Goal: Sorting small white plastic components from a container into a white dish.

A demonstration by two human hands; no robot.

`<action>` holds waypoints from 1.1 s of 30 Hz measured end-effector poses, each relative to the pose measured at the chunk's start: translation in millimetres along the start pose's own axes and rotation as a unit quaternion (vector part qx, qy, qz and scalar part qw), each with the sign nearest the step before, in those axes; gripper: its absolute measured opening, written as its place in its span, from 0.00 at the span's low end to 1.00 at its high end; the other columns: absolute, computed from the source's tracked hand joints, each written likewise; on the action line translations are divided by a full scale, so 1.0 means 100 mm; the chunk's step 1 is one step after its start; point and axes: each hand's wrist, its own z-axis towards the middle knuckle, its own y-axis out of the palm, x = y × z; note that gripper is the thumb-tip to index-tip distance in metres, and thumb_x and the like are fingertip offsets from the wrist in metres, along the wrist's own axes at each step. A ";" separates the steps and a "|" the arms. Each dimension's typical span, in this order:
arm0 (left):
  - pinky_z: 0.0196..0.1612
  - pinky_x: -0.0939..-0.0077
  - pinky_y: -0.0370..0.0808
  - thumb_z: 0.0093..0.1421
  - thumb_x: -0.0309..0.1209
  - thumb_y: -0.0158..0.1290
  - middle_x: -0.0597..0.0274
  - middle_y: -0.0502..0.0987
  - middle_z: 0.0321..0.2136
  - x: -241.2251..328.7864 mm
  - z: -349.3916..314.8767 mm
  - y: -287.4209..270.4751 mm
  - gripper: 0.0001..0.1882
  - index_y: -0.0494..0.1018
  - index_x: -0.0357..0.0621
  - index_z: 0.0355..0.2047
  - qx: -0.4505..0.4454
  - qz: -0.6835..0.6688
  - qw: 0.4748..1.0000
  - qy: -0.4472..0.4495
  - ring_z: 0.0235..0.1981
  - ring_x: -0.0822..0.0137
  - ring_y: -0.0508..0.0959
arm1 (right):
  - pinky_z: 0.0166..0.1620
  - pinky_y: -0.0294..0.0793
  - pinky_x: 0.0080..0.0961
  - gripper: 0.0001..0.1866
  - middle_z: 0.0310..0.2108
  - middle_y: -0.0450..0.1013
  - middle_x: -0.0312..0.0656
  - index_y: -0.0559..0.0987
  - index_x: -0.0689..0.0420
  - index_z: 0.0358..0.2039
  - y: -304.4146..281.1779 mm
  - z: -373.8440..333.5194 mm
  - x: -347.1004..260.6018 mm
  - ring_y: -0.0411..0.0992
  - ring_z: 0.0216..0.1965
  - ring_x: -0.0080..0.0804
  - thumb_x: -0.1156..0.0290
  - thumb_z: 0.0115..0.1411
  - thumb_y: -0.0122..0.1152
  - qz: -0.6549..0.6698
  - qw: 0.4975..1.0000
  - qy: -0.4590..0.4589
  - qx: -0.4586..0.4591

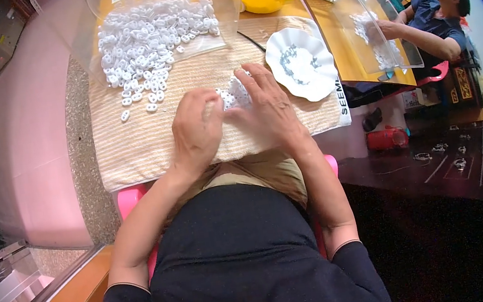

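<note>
The white pieces [234, 97] lie between the hands, no clear long axis; the right hand [270, 102] is nearer, fingers extended over their edge, the left [197, 126] curled beside; I cannot tell whether either grips.

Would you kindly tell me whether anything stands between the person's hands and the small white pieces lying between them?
Nothing visible does: the left hand and right hand flank the small white pieces, with no other object between. The hands may hide some pieces, and blur leaves contact unclear.
</note>
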 end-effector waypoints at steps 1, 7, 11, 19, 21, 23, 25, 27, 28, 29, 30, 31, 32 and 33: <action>0.41 0.62 0.73 0.54 0.25 0.56 0.50 0.74 0.32 0.05 -0.06 0.00 0.05 0.73 0.38 0.31 -0.002 0.028 0.999 0.040 0.36 0.50 0.75 | 0.62 0.60 0.41 0.39 0.56 0.62 0.54 0.68 0.61 0.54 0.01 0.00 0.02 0.58 0.60 0.51 0.49 0.48 0.68 -0.002 1.000 -0.005 0.006; 0.39 0.66 0.75 0.51 0.25 0.58 0.57 0.75 0.31 0.10 -0.30 -0.11 0.04 0.74 0.39 0.26 -0.130 0.122 0.966 0.185 0.36 0.56 0.77 | 0.64 0.58 0.38 0.38 0.61 0.58 0.53 0.68 0.62 0.57 -0.02 0.05 -0.03 0.55 0.64 0.49 0.60 0.46 0.69 0.016 0.999 -0.026 -0.035; 0.41 0.68 0.75 0.50 0.26 0.59 0.59 0.75 0.31 0.10 -0.33 -0.13 0.04 0.76 0.40 0.27 -0.138 0.154 0.958 0.196 0.37 0.58 0.76 | 0.64 0.56 0.38 0.38 0.61 0.58 0.53 0.68 0.63 0.56 -0.02 0.12 -0.08 0.54 0.64 0.48 0.59 0.47 0.68 0.005 0.998 -0.036 -0.047; 0.40 0.69 0.74 0.50 0.27 0.59 0.61 0.76 0.32 0.06 -0.41 -0.14 0.06 0.76 0.40 0.29 -0.145 0.177 0.953 0.198 0.36 0.61 0.75 | 0.63 0.57 0.37 0.35 0.59 0.60 0.53 0.68 0.65 0.55 0.02 0.24 -0.10 0.56 0.63 0.48 0.60 0.49 0.65 0.032 0.997 -0.050 -0.052; 0.40 0.69 0.74 0.50 0.26 0.59 0.61 0.76 0.32 0.06 -0.40 -0.14 0.06 0.76 0.40 0.29 -0.140 0.175 0.953 0.205 0.35 0.62 0.75 | 0.63 0.58 0.37 0.34 0.58 0.60 0.53 0.68 0.65 0.54 0.04 0.25 -0.10 0.56 0.62 0.48 0.60 0.50 0.65 0.031 0.997 -0.051 -0.047; 0.40 0.69 0.74 0.50 0.26 0.59 0.61 0.75 0.32 0.07 -0.40 -0.13 0.06 0.76 0.40 0.29 -0.143 0.162 0.956 0.200 0.35 0.62 0.75 | 0.62 0.58 0.37 0.33 0.57 0.61 0.53 0.69 0.65 0.54 0.04 0.27 -0.11 0.57 0.61 0.48 0.60 0.51 0.64 0.030 0.997 -0.052 -0.042; 0.40 0.69 0.74 0.50 0.26 0.59 0.61 0.75 0.32 0.06 -0.40 -0.13 0.06 0.76 0.40 0.29 -0.145 0.160 0.955 0.203 0.35 0.61 0.75 | 0.62 0.59 0.36 0.32 0.57 0.61 0.53 0.69 0.65 0.53 0.04 0.29 -0.14 0.58 0.61 0.48 0.61 0.51 0.64 0.039 0.997 -0.050 -0.042; 0.40 0.69 0.74 0.50 0.26 0.59 0.61 0.75 0.32 0.04 -0.41 -0.13 0.06 0.76 0.40 0.29 -0.146 0.159 0.955 0.204 0.35 0.61 0.75 | 0.62 0.59 0.36 0.31 0.57 0.61 0.53 0.69 0.65 0.53 0.03 0.33 -0.17 0.58 0.61 0.48 0.61 0.52 0.64 0.042 0.997 -0.053 -0.044; 0.40 0.69 0.74 0.50 0.26 0.59 0.61 0.75 0.32 0.03 -0.41 -0.13 0.06 0.76 0.40 0.29 -0.149 0.158 0.954 0.204 0.35 0.61 0.74 | 0.62 0.59 0.36 0.30 0.56 0.61 0.53 0.69 0.66 0.52 0.04 0.35 -0.18 0.58 0.60 0.49 0.62 0.52 0.63 0.044 0.996 -0.055 -0.047; 0.40 0.69 0.74 0.50 0.26 0.59 0.61 0.75 0.32 0.03 -0.41 -0.14 0.06 0.76 0.40 0.29 -0.153 0.158 0.954 0.204 0.35 0.61 0.74 | 0.62 0.59 0.36 0.30 0.56 0.61 0.53 0.69 0.66 0.52 0.05 0.37 -0.18 0.58 0.60 0.49 0.62 0.52 0.63 0.045 0.996 -0.057 -0.047; 0.40 0.69 0.74 0.50 0.26 0.59 0.61 0.75 0.32 0.03 -0.41 -0.13 0.06 0.76 0.40 0.29 -0.152 0.157 0.954 0.204 0.35 0.61 0.74 | 0.62 0.59 0.36 0.29 0.56 0.62 0.54 0.70 0.66 0.52 0.06 0.38 -0.18 0.58 0.60 0.49 0.62 0.53 0.63 0.045 0.996 -0.062 -0.043; 0.40 0.68 0.74 0.50 0.26 0.59 0.61 0.75 0.32 0.03 -0.41 -0.13 0.06 0.75 0.40 0.29 -0.153 0.160 0.953 0.206 0.35 0.61 0.74 | 0.62 0.59 0.36 0.29 0.56 0.62 0.54 0.70 0.66 0.52 0.06 0.40 -0.17 0.58 0.60 0.49 0.62 0.53 0.63 0.045 0.996 -0.066 -0.039; 0.40 0.68 0.74 0.50 0.26 0.59 0.61 0.75 0.32 0.04 -0.41 -0.13 0.06 0.75 0.40 0.29 -0.155 0.164 0.952 0.208 0.35 0.61 0.74 | 0.62 0.59 0.36 0.29 0.56 0.62 0.54 0.70 0.66 0.52 0.08 0.42 -0.16 0.58 0.60 0.49 0.62 0.53 0.63 0.044 0.996 -0.067 -0.039; 0.40 0.68 0.74 0.50 0.26 0.59 0.61 0.75 0.32 0.04 -0.41 -0.13 0.06 0.75 0.40 0.29 -0.154 0.164 0.952 0.207 0.35 0.61 0.74 | 0.60 0.61 0.38 0.29 0.53 0.64 0.54 0.71 0.65 0.50 0.11 0.43 -0.15 0.60 0.58 0.50 0.59 0.53 0.64 0.035 0.996 -0.078 -0.017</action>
